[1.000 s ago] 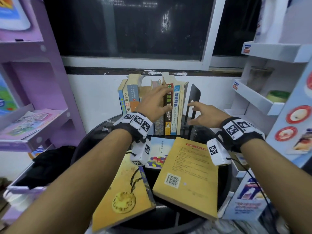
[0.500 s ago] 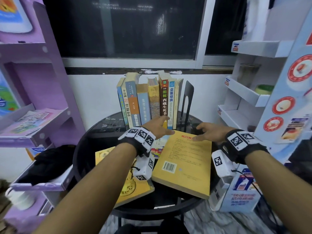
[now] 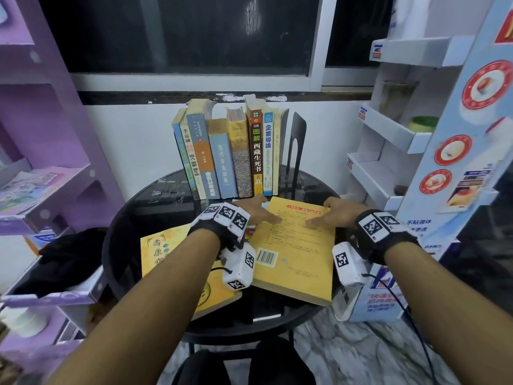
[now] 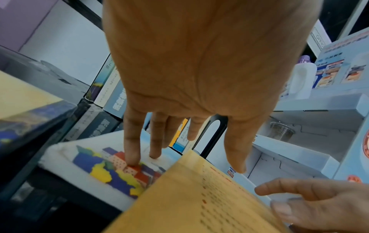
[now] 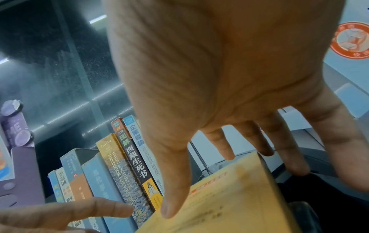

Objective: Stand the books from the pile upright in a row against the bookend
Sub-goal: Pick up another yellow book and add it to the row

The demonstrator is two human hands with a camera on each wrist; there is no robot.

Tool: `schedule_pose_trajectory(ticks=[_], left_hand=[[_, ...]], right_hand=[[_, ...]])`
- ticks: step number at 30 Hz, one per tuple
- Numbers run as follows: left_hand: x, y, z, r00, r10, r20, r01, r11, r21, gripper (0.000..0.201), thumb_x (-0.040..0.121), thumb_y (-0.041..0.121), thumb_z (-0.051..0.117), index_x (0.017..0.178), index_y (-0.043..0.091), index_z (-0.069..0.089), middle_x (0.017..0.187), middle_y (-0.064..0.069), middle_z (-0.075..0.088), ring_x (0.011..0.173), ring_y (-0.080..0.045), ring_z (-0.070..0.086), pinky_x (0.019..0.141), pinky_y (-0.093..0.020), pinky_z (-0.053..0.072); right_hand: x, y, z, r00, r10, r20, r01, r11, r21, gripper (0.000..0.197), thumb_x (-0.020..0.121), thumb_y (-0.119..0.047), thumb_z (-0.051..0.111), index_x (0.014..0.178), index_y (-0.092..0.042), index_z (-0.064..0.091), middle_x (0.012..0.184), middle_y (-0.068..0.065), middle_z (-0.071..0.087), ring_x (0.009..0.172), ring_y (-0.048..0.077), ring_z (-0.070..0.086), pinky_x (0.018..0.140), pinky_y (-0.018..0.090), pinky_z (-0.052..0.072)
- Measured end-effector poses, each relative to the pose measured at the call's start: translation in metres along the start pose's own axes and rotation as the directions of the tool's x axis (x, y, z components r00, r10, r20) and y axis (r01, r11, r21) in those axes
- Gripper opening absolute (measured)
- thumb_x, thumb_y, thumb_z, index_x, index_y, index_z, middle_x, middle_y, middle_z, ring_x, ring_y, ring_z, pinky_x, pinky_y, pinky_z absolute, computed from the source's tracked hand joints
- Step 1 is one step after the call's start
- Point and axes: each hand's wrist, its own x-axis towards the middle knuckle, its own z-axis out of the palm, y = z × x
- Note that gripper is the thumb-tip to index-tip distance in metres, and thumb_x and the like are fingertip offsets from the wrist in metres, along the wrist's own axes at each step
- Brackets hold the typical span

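Several books (image 3: 236, 154) stand upright in a row on the round black table (image 3: 166, 198), their right end against the black bookend (image 3: 296, 145). A yellow book (image 3: 297, 254) lies flat in front of them, back cover up. My left hand (image 3: 268, 209) is at its far left corner, fingers straight; two fingertips (image 4: 132, 162) touch a white book with a colourful cover (image 4: 111, 170) underneath. My right hand (image 3: 322, 213) is at the far right corner, thumb (image 5: 169, 205) on the cover, fingers reaching past the edge. Another yellow book (image 3: 166, 251) lies at the left.
A purple shelf unit (image 3: 41, 190) stands left of the table, with a black bundle (image 3: 63, 259) on a lower shelf. A white display rack (image 3: 388, 140) stands to the right. A blue and white box (image 3: 383, 304) sits beside the table's right edge.
Both hands came down from the standing row and the bookend to the far corners of the flat yellow book. The row now stands by itself.
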Motion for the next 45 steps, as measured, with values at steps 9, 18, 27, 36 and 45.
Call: schedule_pose_trajectory(ticks=[9, 18, 27, 36, 45], left_hand=[[0.003, 0.0, 0.005, 0.999, 0.029, 0.043, -0.027, 0.998, -0.049, 0.061, 0.076, 0.03, 0.08, 0.118, 0.027, 0.037, 0.099, 0.003, 0.062, 0.083, -0.015, 0.062, 0.067, -0.032, 0.051], [0.004, -0.002, 0.009, 0.995, 0.056, 0.08, -0.051, 0.997, -0.066, 0.017, 0.076, 0.021, 0.081, 0.086, 0.024, 0.068, 0.08, 0.007, 0.07, 0.057, -0.006, 0.063, 0.051, -0.02, 0.045], [0.0, -0.002, 0.011, 0.998, 0.054, 0.038, -0.044, 0.977, -0.21, 0.026, 0.08, 0.013, 0.076, 0.089, 0.023, 0.054, 0.089, 0.008, 0.06, 0.081, -0.008, 0.057, 0.068, -0.022, 0.045], [-0.004, 0.006, 0.004, 0.99, 0.1, -0.103, -0.125, 0.951, -0.284, 0.074, 0.077, 0.006, 0.077, 0.135, 0.017, 0.033, 0.11, -0.002, 0.058, 0.108, -0.026, 0.06, 0.095, -0.047, 0.05], [-0.005, 0.01, -0.006, 0.964, 0.159, -0.214, -0.228, 0.906, -0.356, 0.08, 0.076, 0.0, 0.076, 0.138, 0.016, 0.029, 0.117, -0.004, 0.06, 0.108, -0.023, 0.057, 0.097, -0.049, 0.048]], right_hand=[[0.003, 0.006, 0.006, 1.0, -0.004, -0.014, 0.005, 0.998, 0.069, 0.074, 0.072, -0.039, 0.082, 0.13, -0.016, 0.043, 0.124, 0.006, 0.056, 0.112, 0.025, 0.055, 0.096, 0.045, 0.05], [0.001, 0.008, 0.006, 0.998, -0.053, -0.039, 0.057, 0.992, 0.114, 0.078, 0.068, -0.029, 0.086, 0.131, -0.014, 0.043, 0.122, 0.006, 0.058, 0.11, 0.026, 0.058, 0.093, 0.046, 0.052], [0.001, 0.006, 0.007, 0.993, -0.061, -0.103, 0.068, 0.995, 0.07, 0.076, 0.071, -0.031, 0.084, 0.134, -0.012, 0.044, 0.128, 0.007, 0.056, 0.116, 0.025, 0.054, 0.093, 0.036, 0.046], [0.011, -0.002, 0.001, 0.979, -0.068, -0.191, 0.081, 0.995, 0.059, 0.074, 0.061, -0.036, 0.089, 0.122, -0.019, 0.05, 0.124, 0.007, 0.054, 0.102, 0.022, 0.057, 0.078, 0.035, 0.052], [0.01, -0.01, -0.011, 0.941, -0.131, -0.311, 0.155, 0.986, 0.055, 0.063, 0.061, -0.039, 0.088, 0.109, -0.024, 0.049, 0.12, 0.008, 0.051, 0.091, 0.019, 0.052, 0.073, 0.031, 0.042]])
